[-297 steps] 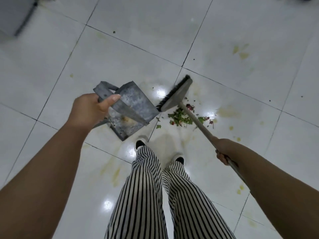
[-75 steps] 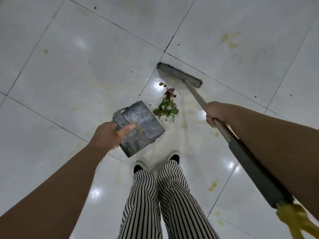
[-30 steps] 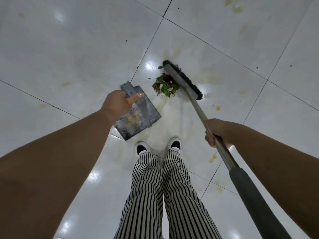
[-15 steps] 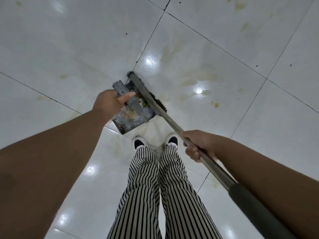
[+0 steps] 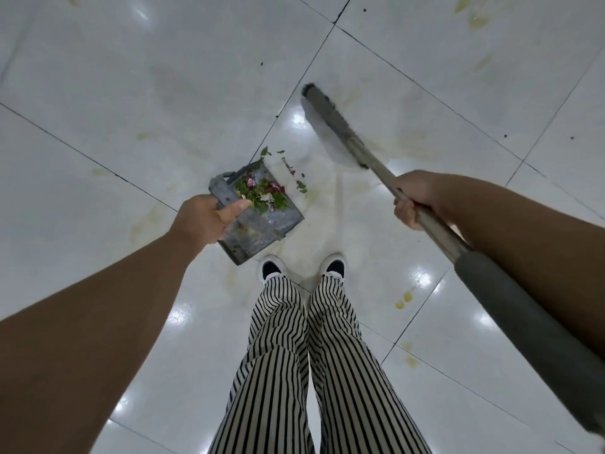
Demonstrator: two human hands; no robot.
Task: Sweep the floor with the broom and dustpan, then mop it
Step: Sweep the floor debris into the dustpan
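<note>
Dustpan (image 5: pixel 262 221) in left hand (image 5: pixel 204 219)

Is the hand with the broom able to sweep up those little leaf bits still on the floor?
Probably yes. The right hand holds the broom just beyond the stray leaf bits, with bare floor between and the dustpan waiting.

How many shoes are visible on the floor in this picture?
2: the left shoe beside the dustpan, and the right shoe next to it, both partly covered by the striped trousers.
</note>
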